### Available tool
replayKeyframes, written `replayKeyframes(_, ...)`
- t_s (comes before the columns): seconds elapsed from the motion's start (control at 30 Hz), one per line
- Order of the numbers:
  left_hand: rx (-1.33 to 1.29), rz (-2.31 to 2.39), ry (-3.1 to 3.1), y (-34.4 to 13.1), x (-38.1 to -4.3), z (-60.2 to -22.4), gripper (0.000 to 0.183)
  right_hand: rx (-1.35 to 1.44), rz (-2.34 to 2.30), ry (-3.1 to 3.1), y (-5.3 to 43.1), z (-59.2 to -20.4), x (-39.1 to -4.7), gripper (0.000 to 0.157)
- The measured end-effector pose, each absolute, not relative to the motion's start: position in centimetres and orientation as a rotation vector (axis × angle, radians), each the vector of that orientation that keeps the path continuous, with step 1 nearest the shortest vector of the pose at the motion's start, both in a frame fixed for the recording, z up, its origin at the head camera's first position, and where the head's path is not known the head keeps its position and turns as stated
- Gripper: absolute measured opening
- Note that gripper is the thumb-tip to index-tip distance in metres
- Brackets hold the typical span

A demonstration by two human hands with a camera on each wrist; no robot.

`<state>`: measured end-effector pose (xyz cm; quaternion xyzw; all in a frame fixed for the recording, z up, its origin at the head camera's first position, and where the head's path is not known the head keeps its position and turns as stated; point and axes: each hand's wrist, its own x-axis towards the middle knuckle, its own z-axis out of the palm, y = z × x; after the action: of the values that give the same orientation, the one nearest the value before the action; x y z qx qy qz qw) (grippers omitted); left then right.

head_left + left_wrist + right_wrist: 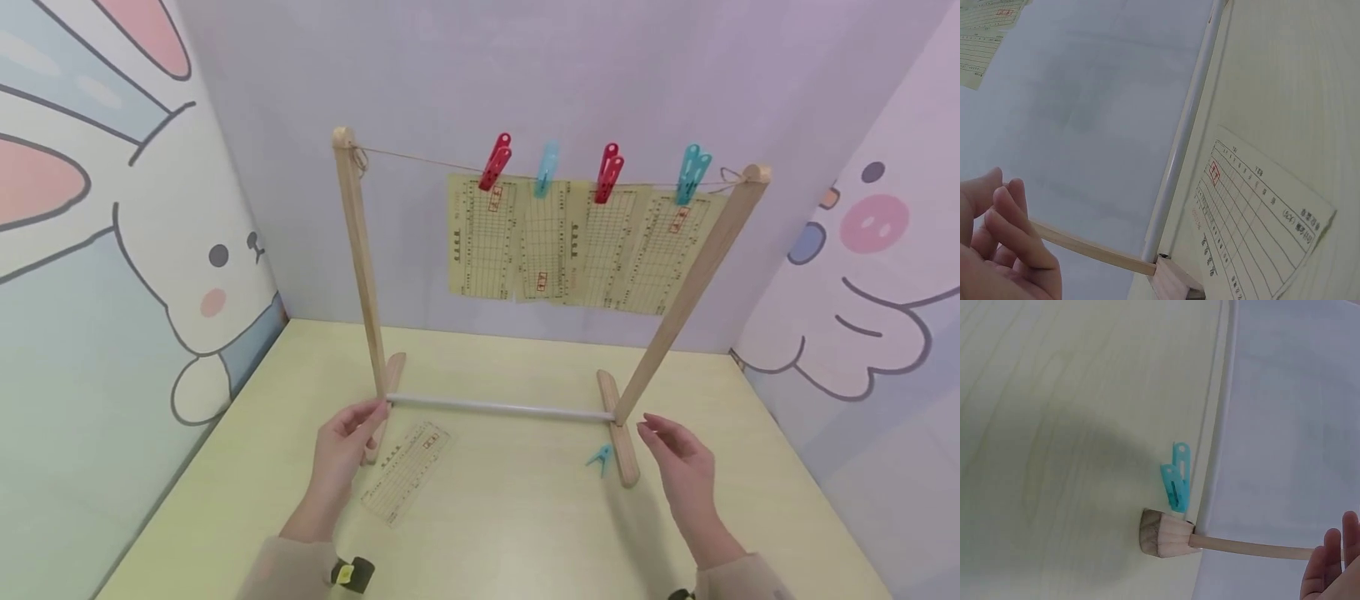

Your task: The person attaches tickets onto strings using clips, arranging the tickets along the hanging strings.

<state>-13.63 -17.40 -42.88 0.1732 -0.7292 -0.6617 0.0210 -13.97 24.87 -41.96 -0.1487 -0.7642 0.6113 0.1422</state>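
My left hand (pixel 341 450) is by the foot of the left wooden post (pixel 362 267), its fingers loosely bent and nothing in them. Just right of it, a printed paper slip (pixel 407 472) with a small red stamp lies slanted on the table. My right hand (pixel 684 467) hovers outside the right post (pixel 693 287), fingers relaxed and holding nothing. A loose light-blue clothespin (pixel 602 457) lies beside the right wooden foot (pixel 624 454). In the right wrist view, this clothespin (pixel 1179 481) sits close to the foot's end.
A string (pixel 420 158) runs between the post tops. Several yellowish printed slips (pixel 483 250) hang from it, partly overlapping, under red clothespins (pixel 495 162) and blue clothespins (pixel 692 175). A pale rod (pixel 498 407) joins the posts low down. Cartoon-printed panels (pixel 202 250) flank the table (pixel 510 533).
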Motion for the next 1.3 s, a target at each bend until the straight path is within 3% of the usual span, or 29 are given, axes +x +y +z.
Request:
replayKeyframes(0.2,0.553,-2.027,-2.294,-17.5,-13.4,-43.9,0.036,-0.457,1.625,-2.42,24.9,-43.0,-14.1,0.035)
replayKeyframes(0.67,0.565,-1.968,-2.418,-17.8,-13.4,-45.8,0.039,-0.35,1.566,-2.659,25.2,-44.5,-14.9,0.033)
replayKeyframes(1.3,0.589,-1.903,-2.55,-17.3,-12.7,-48.7,0.05,0.024,1.43,-2.997,26.6,-45.9,-16.5,0.041)
